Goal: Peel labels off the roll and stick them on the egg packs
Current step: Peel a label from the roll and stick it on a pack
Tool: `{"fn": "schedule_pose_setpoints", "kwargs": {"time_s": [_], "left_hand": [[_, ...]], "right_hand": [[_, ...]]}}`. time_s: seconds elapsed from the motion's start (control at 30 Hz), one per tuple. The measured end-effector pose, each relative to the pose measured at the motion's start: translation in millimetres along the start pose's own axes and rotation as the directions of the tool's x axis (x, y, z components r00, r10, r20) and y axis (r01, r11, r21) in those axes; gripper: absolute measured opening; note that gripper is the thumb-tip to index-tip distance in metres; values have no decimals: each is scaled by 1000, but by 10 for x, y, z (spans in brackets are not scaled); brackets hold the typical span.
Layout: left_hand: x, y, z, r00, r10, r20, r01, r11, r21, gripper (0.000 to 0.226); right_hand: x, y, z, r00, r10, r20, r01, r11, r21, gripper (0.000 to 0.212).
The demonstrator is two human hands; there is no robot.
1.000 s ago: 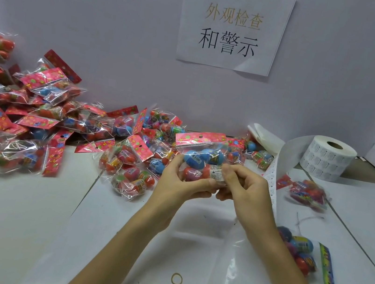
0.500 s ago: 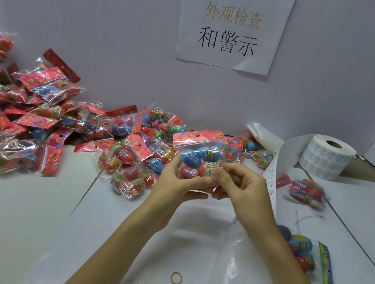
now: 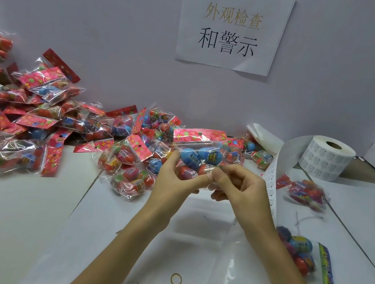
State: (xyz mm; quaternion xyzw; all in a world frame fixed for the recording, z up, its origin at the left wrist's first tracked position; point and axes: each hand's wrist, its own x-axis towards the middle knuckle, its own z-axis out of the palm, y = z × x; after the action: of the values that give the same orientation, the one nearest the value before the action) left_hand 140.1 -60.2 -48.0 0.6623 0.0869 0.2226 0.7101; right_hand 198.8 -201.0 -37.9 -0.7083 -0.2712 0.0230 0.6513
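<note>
A heap of egg packs [image 3: 37, 123] lies left against the wall [image 3: 127, 21]; the label roll [image 3: 326, 159] stands far right — two packs [image 3: 306, 192] before it.

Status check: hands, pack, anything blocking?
Left hand grips egg pack, in the air. Right hand pinches its lower edge. Label roll at right, apart. Nothing in the way.

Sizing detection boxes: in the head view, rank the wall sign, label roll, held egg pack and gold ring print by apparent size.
1. wall sign: clearly largest.
2-3. label roll and held egg pack: they look about alike, and the pack is nearer the camera, so I won't rank them.
4. gold ring print: smallest.
</note>
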Motion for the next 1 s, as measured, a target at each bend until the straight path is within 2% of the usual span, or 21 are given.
{"fn": "schedule_pose_setpoints", "kwargs": {"time_s": [0.13, 0.4, 0.5, 0.6, 0.7, 0.93, 1.0], "left_hand": [[4, -15, 4, 1000, -6, -14, 6, 1000, 8, 56], [48, -55, -5, 998, -9, -56, 9, 1000, 9, 26], [54, -53, -14, 998, 13, -56, -12, 1000, 13, 26], [51, -64, -16, 998, 30, -52, -29, 999, 29, 24], [57, -66, -21, 998, 11, -60, -10, 1000, 12, 22], [58, -48, 2, 997, -26, -77, 25, 1000, -13, 23], [45, -41, 8, 997, -44, -62, 42, 999, -34, 31]], "right_hand": [[17, 42, -15, 1000, -14, 9, 14, 1000, -19, 11], [15, 53, -6, 999, 6, 31, -6, 1000, -14, 18], [14, 53, 4, 999, 14, 38, -14, 1000, -5, 10], [10, 46, 8, 999, -2, 35, 3, 1000, -21, 21], [21, 57, -11, 998, -18, 65, 18, 1000, -6, 13], [28, 78, -12, 996, -34, 77, 35, 999, -22, 24], [33, 94, -14, 998, -34, 60, 36, 999, -30, 23]]}}
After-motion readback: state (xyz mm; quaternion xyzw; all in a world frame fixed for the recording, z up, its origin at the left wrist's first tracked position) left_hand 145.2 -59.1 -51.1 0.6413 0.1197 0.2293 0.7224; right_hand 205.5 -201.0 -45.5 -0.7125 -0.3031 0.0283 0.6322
